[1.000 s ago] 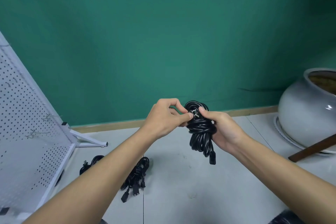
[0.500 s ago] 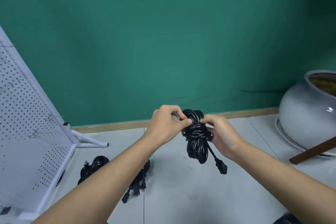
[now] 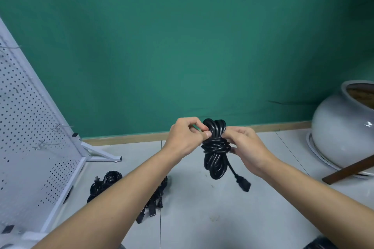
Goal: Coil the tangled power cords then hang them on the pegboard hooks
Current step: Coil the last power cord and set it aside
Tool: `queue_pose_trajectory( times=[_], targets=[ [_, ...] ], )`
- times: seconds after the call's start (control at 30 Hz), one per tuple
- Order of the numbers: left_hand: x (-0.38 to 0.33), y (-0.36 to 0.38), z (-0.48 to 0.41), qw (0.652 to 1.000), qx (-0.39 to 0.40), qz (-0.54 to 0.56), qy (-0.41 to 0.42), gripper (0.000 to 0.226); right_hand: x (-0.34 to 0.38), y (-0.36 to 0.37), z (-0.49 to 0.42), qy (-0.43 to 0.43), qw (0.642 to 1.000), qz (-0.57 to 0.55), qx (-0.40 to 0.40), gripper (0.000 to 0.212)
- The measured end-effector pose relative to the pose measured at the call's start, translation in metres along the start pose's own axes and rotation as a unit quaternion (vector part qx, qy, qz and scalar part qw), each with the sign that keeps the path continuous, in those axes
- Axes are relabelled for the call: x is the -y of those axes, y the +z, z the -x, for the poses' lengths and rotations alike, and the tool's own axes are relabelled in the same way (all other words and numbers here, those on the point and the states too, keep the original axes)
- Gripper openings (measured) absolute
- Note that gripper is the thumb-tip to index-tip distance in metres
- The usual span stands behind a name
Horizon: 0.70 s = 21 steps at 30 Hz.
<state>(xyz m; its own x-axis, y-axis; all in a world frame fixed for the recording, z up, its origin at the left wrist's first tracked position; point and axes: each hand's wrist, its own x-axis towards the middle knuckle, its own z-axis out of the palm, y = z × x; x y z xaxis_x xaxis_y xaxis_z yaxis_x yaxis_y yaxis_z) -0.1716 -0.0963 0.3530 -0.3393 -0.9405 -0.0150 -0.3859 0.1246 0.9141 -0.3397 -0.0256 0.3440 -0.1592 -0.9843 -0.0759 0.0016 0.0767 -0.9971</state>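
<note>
A black power cord bundle [image 3: 216, 147] hangs in mid-air between both hands, wound into a coil with wraps round its middle. My left hand [image 3: 186, 137] pinches the bundle's upper left side with thumb and fingers. My right hand [image 3: 247, 145] grips the wrapped middle from the right. One plug end [image 3: 243, 184] dangles loose below my right hand. A white pegboard [image 3: 26, 131] leans at the left, with several bare metal hooks [image 3: 58, 127] on it. Two more black cords [image 3: 105, 184] lie on the floor beside the board, partly hidden by my left forearm.
A large grey ceramic pot [image 3: 344, 127] stands at the right on a white dish, with a brown wooden stick [image 3: 348, 170] leaning by it. The pegboard's white foot [image 3: 103, 154] juts onto the pale tiled floor. A green wall closes the back.
The bundle has been turned and its wraps tightened round the middle. The plug end swung out and now dangles lower right. Both hands sit a little lower.
</note>
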Motion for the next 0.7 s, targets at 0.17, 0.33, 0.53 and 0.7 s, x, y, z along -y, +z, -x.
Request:
queue_pose_trajectory(
  times=[0.17,0.33,0.53,0.7],
  targets=[
    [0.000,-0.002,0.002,0.998,-0.003,-0.030,0.056,0.006,0.002,-0.005,0.002,0.016,1.000,-0.002,0.009,0.012],
    [0.000,0.001,0.005,0.995,-0.014,-0.065,0.069,0.004,0.001,-0.003,0.004,0.001,0.999,0.031,-0.014,0.015],
    [-0.001,0.004,0.006,0.997,-0.032,-0.047,0.048,0.007,0.003,-0.001,0.009,-0.045,0.997,0.064,-0.018,0.012],
    [0.002,0.011,0.009,0.998,-0.054,-0.018,0.013,0.007,0.000,0.005,0.011,-0.065,0.993,0.098,-0.027,0.018]
  ],
)
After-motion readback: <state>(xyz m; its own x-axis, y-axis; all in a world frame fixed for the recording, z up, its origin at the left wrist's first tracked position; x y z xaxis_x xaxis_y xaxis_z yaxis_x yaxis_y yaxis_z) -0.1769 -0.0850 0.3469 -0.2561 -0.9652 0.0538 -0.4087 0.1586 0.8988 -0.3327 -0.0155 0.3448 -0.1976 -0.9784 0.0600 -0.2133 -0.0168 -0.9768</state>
